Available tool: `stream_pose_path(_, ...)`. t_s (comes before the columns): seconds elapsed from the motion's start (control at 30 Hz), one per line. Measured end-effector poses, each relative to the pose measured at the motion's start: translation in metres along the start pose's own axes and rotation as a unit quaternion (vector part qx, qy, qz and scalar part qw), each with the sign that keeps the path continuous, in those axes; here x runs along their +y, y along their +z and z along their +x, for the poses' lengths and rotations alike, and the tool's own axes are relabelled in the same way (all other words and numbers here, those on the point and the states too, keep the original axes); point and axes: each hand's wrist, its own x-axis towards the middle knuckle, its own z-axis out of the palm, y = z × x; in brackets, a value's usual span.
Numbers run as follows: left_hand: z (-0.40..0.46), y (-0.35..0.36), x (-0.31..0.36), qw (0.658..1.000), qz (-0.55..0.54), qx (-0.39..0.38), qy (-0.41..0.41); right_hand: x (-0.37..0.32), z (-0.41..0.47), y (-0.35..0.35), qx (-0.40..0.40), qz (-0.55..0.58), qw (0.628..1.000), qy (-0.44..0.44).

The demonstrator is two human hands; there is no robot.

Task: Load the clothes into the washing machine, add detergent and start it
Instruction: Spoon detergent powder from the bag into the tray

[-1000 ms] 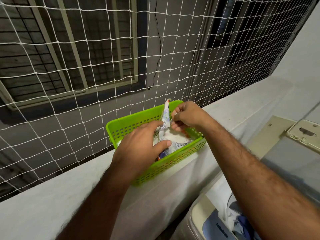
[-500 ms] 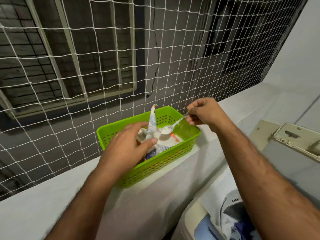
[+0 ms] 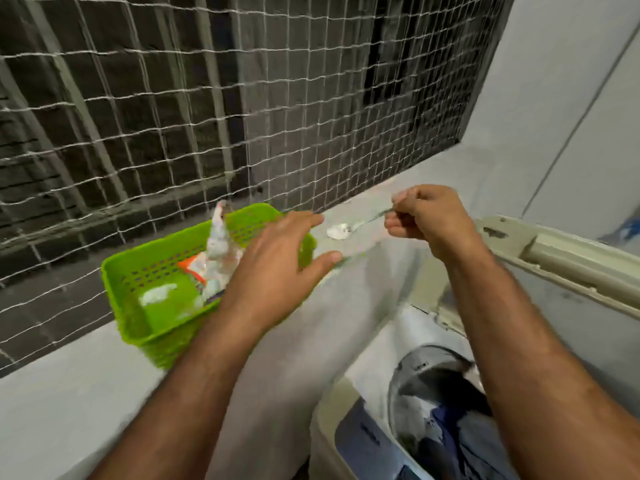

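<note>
My right hand [image 3: 427, 216] pinches the handle of a metal spoon [image 3: 349, 228] heaped with white detergent powder, held level above the ledge to the right of the basket. My left hand [image 3: 277, 265] hovers with spread fingers just under and left of the spoon's bowl, partly over the green basket [image 3: 138, 271]. An opened detergent packet [image 3: 218, 240] stands in the basket. The washing machine [image 3: 349, 431] sits at the lower right with its lid [image 3: 561, 258] raised; dark and blue clothes [image 3: 446, 417] lie in the drum.
A white rope net [image 3: 242, 98] covers the opening behind the pale concrete ledge [image 3: 69, 403] that bears the basket. A grey wall [image 3: 571, 116] rises at the right. Some spilled white powder lies on the basket floor.
The right hand has carried the loaded spoon out of the basket and to the right. My left hand let go of the packet and followed beneath the spoon. The view shifted toward the machine.
</note>
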Motion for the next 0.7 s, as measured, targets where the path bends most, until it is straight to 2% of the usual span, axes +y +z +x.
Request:
stream_pose_path(0.2,-0.006,0.08,0.047,0.996,-0.051,-0.059,0.041,0.048,-0.022,-0.091,0.086,0.015,0.996,0.036)
stream_pose_path(0.33,-0.022,0.147,0.07,0.987,-0.077,-0.141,0.031,0.107,-0.045,-0.155,0.162,0.011,0.984,0.072)
stream_pose_path(0.6,-0.052,0.264,0.114,0.95,-0.092,-0.296,0.025,0.229,-0.087,-0.248,0.33,-0.025,0.931,0.154)
stream_pose_path(0.7,-0.063,0.288,0.124,0.941,-0.084,-0.324,0.044,0.273,-0.097,-0.266,0.36,-0.068,0.912,0.185)
